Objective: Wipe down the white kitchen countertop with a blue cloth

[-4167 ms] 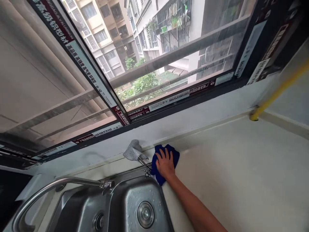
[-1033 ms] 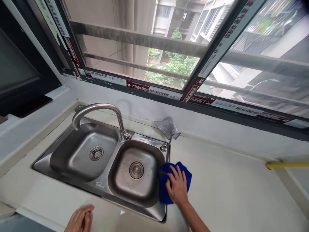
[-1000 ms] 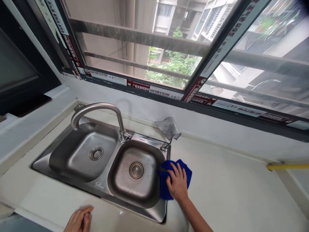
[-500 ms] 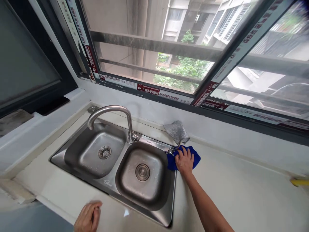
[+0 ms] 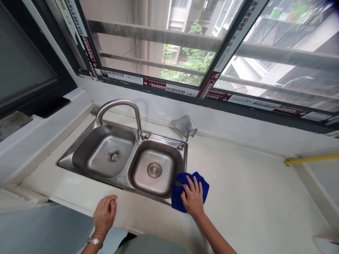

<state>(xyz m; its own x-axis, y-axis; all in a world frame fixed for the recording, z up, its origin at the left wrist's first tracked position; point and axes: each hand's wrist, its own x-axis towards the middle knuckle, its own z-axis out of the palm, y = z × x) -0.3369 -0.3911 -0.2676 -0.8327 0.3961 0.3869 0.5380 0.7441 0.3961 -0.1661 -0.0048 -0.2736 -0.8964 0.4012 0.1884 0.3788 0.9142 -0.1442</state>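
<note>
My right hand (image 5: 194,197) presses down on a blue cloth (image 5: 203,183) with its fingers bent over it. The cloth lies bunched across the front right rim of a steel double sink (image 5: 123,180) and the counter beside it. My left hand (image 5: 105,211) is loosely curled above the counter's front edge, left of the right basin, with nothing visible in it. A curved tap (image 5: 119,102) stands behind the two basins, its spout over the left one.
A soap dispenser (image 5: 181,146) sits at the sink's back right corner, with a crumpled silvery sheet (image 5: 184,126) above it. A window frame (image 5: 196,92) runs behind the counter (image 5: 238,183). A yellow pipe (image 5: 312,160) juts in at the right.
My right hand has drawn the blue cloth from the dispenser corner towards me, along the sink's right edge. My left hand stays curled near the front edge. The view has shifted.
</note>
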